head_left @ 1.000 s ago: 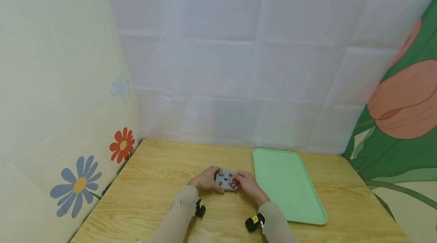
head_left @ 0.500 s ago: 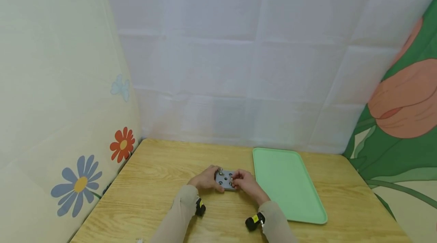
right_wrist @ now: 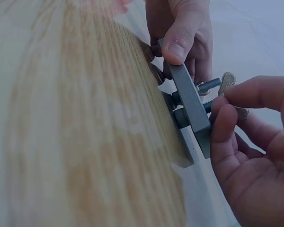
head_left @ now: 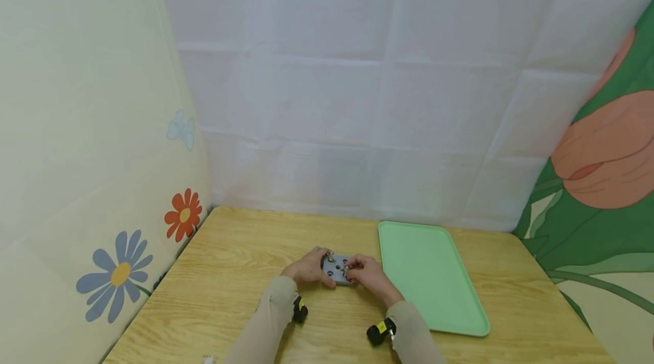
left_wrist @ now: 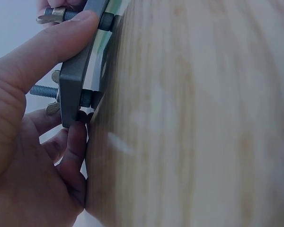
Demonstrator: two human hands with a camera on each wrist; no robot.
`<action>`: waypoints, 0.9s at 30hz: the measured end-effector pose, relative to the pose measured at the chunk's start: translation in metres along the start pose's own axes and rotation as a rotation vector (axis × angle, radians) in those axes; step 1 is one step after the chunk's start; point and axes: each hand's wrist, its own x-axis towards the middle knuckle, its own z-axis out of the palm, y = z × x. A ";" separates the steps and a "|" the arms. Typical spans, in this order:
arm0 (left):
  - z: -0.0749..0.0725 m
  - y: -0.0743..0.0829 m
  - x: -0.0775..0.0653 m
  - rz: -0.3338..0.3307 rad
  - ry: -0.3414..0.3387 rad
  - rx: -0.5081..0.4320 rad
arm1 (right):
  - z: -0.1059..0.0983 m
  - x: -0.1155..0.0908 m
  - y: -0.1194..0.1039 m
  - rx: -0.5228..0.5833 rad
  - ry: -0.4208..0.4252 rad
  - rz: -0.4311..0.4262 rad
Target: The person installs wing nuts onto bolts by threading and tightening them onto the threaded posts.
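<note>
A grey metal plate with several round holes is held just above the table by my left hand. In the left wrist view the thumb presses one face of the plate and the fingers reach behind it. Two bolts pass through the plate, their dark heads on the table side. My right hand pinches a wing nut on the nearer bolt between thumb and fingertips. Another wing nut sits against the plate on the other bolt, whose threaded end sticks out.
A light green tray lies on the wooden table, right of the hands. A small whitish item shows at the bottom edge, left of the left sleeve. White sheeting hangs behind the table, with flower-printed cloth on both sides.
My right fingers shift slightly around the wing nut, and its wing shows at a different angle. The left hand and the plate stay in place.
</note>
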 end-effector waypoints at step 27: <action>0.000 -0.001 0.001 0.011 -0.007 0.009 | -0.002 -0.001 -0.002 0.130 -0.026 0.022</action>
